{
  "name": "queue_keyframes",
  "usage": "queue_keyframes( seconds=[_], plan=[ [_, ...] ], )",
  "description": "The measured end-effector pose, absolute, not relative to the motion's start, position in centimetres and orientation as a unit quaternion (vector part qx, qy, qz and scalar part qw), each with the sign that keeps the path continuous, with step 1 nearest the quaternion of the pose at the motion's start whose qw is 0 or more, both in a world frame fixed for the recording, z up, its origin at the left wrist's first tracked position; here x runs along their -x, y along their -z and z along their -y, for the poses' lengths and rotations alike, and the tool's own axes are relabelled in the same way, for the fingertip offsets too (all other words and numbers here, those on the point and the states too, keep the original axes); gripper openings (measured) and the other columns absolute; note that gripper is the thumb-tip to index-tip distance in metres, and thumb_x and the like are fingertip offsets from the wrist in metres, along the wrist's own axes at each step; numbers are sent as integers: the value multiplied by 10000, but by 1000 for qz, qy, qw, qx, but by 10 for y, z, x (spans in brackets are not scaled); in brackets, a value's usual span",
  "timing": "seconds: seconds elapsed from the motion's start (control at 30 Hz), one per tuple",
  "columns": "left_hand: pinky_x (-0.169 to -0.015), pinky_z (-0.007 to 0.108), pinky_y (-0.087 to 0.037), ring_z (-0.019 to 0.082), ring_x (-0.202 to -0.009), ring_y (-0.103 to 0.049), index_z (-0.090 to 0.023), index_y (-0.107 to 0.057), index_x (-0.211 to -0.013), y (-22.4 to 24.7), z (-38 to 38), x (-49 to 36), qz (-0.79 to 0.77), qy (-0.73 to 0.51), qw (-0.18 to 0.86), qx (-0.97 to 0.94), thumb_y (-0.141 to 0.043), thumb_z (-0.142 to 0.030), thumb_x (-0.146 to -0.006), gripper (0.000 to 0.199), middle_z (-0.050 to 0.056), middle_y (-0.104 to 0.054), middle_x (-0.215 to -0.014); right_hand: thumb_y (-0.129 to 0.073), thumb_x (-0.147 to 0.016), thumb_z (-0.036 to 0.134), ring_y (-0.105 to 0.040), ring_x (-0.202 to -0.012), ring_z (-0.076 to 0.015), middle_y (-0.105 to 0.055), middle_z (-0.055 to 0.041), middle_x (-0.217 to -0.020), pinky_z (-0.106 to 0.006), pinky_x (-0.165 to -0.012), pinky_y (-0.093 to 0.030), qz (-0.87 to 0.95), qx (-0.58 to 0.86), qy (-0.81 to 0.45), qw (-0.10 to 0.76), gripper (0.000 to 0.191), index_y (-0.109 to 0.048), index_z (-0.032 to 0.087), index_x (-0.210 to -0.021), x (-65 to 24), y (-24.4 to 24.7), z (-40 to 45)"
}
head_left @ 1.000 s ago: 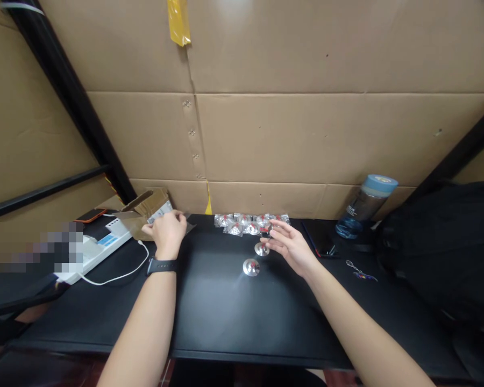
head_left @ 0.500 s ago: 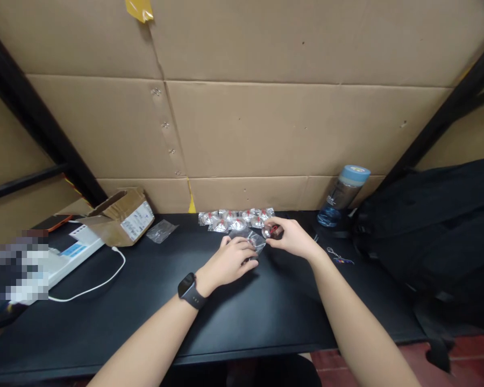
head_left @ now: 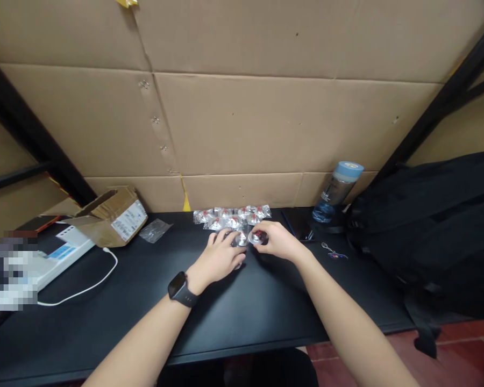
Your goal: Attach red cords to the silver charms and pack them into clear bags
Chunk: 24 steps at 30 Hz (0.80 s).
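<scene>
In the middle of the black table, my left hand rests with curled fingers on a silver disc in clear wrapping. Those fingers partly cover it. Close on its right, my right hand pinches a round silver disc with a red centre between thumb and fingers. The two discs are almost side by side. Behind both hands, several similar silver discs with red centres lie in clear wrappers, arranged in two rows.
An opened cardboard box, a clear plastic bag and a white power strip with a cable are on the left. Rightward lie a dark phone, a keyring, a blue-lidded bottle and a black backpack. Cardboard stands behind.
The view has shifted slightly. My right hand has brought its disc nearer to my left hand. The loose clear plastic by my left fingers shows less, and a silver disc is now visible there.
</scene>
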State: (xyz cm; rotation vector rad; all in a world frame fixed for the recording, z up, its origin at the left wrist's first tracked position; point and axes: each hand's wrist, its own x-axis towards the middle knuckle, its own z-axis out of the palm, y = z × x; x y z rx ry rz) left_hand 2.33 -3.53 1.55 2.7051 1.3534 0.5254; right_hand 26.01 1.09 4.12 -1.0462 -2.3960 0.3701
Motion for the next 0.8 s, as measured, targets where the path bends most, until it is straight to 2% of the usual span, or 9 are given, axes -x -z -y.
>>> queue_keyframes(
  seconds=[0.07, 0.17, 0.3, 0.5, 0.63, 0.8],
  plan=[
    [-1065, 604, -294, 398, -1398, -344, -396, -724, -1208, -16, 34, -20, -441, -161, 58, -881, -458, -435, -1011, 334, 64, -507, -1505, -727, -745, 158, -679, -937, -212, -739, -57, -1002, -298, -869, -503, 880, 375, -134, 259, 271, -733, 199, -1014, -257, -39, -11],
    [-1081, 617, -277, 401, -1427, -318, -427, -760, -1115, -16, 31, -15, -423, -150, 113, -887, -430, -468, -1016, 346, 19, -519, -1511, -732, -720, 145, -670, -942, -218, -720, -68, -997, -306, -888, -506, 888, 372, -133, 237, 261, -742, 186, -977, -256, -34, -11],
    [-1109, 602, -269, 385, -1456, -309, -417, -791, -1006, -15, 27, -10, -398, -150, 168, -889, -455, -474, -1007, 341, -3, -588, -1457, -788, -668, 169, -655, -830, -189, -694, -52, -942, -269, -789, -503, 895, 383, -144, 176, 225, -758, 186, -890, -257, -29, -12],
    [-1131, 620, -233, 372, -1472, -293, -439, -749, -1144, -14, 25, -12, -403, -128, 168, -890, -397, -475, -1032, 371, -16, -552, -1499, -852, -704, 252, -647, -768, -168, -715, -30, -862, -240, -699, -452, 888, 403, -141, 173, 206, -748, 188, -869, -254, -22, -17],
    [-1143, 655, -171, 385, -1510, -201, -457, -719, -1207, -16, 23, -12, -414, -73, 175, -890, -371, -497, -1037, 389, -38, -459, -1576, -887, -707, 272, -668, -838, -191, -725, -49, -923, -259, -753, -469, 884, 405, -140, 186, 270, -774, 205, -942, -253, -16, -23],
    [-1140, 699, -121, 384, -1537, -130, -502, -701, -1208, -17, 20, -8, -401, -48, 203, -892, -369, -506, -1037, 373, -81, -455, -1574, -831, -760, 204, -673, -896, -207, -696, -78, -1004, -288, -827, -514, 884, 391, -157, 202, 219, -803, 206, -978, -254, -18, -20]
  ],
)
